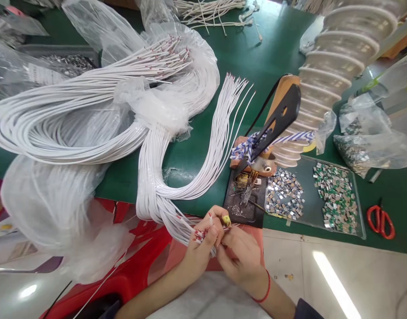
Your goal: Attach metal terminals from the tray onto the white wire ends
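My left hand [203, 241] is closed around a bundle of white cables [177, 221] whose red-tipped ends poke out between the fingers. A small yellow covering [226, 219] shows at one of its fingertips. Right beside it, my right hand [241, 253], with a red string at the wrist, has its fingers bent together at the cable ends; what they pinch is hidden. The bundle runs up over the table edge into a large coil [57, 128], partly wrapped in clear plastic [153, 104].
Ahead stands a soldering fixture [253, 166] on a black tray, under a clear ribbed hose [339, 53]. A tray [308, 177] of small metal connectors and red scissors [381, 220] lie to the right. The green table [270, 31] carries more cables at the back.
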Available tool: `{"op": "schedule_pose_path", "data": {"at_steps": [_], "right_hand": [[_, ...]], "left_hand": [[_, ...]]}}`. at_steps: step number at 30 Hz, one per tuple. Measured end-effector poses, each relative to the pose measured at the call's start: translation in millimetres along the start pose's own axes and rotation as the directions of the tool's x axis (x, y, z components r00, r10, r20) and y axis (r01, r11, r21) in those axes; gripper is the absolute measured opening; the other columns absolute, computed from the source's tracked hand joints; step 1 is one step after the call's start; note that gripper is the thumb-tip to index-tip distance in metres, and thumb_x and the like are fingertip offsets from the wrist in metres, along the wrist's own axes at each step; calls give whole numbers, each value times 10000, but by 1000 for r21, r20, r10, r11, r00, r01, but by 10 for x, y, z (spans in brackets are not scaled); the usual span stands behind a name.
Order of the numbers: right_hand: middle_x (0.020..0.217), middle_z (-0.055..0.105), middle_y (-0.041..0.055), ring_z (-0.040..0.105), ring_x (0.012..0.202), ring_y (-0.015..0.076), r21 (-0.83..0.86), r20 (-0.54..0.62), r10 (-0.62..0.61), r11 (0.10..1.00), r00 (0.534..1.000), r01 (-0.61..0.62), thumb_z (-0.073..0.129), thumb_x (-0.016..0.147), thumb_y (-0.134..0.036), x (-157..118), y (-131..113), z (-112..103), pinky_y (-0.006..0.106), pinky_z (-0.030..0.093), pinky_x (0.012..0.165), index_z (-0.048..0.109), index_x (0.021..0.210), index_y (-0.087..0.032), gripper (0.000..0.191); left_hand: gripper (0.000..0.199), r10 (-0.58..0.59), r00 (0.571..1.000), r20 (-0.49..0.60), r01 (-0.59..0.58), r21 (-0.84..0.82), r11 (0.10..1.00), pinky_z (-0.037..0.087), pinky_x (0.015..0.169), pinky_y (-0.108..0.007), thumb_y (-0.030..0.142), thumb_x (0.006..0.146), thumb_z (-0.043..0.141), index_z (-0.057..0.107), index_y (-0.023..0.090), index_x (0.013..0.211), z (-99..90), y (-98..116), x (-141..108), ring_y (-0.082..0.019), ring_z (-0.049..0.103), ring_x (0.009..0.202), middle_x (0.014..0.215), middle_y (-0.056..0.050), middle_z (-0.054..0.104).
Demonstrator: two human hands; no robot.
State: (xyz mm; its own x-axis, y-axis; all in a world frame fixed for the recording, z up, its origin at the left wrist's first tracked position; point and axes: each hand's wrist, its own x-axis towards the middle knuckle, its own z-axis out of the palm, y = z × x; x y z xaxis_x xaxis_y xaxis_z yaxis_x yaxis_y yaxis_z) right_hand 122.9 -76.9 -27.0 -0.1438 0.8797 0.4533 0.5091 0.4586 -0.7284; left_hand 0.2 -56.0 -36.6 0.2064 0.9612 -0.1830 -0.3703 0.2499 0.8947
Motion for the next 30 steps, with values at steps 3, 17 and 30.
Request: {"op": "schedule_pose_path", "data": {"at_steps": [3,17,30], "right_hand": [[702,712,34,649,614,172,-20,8,-17,1000,1000,18,492,1030,-135,-11,21,5,271,540,576,625,942,-213,177],[719,728,43,647,593,167,-6,48,-109,994,993,109,490,1063,-147,39,23,-187,276,528,531,650,1027,-183,168],[662,661,1,579,528,152,253,-149,84,966,985,-44,560,1044,-196,-66,16,-593,294,474,501,685,1045,-203,124]], "left_hand": [[613,-14,1000,-11,14,-14,1000,421,750,-314,640,974,580,455,202,563,6,-17,4,-215,474,799,795,-49,523],[558,21,999,28,-22,35,999,469,711,-292,569,1028,528,504,189,621,-55,-118,-21,-173,525,751,870,-49,584],[624,-181,887,425,142,124,982,338,453,-207,670,1015,475,570,157,672,40,106,8,-72,429,442,635,7,548]]}}
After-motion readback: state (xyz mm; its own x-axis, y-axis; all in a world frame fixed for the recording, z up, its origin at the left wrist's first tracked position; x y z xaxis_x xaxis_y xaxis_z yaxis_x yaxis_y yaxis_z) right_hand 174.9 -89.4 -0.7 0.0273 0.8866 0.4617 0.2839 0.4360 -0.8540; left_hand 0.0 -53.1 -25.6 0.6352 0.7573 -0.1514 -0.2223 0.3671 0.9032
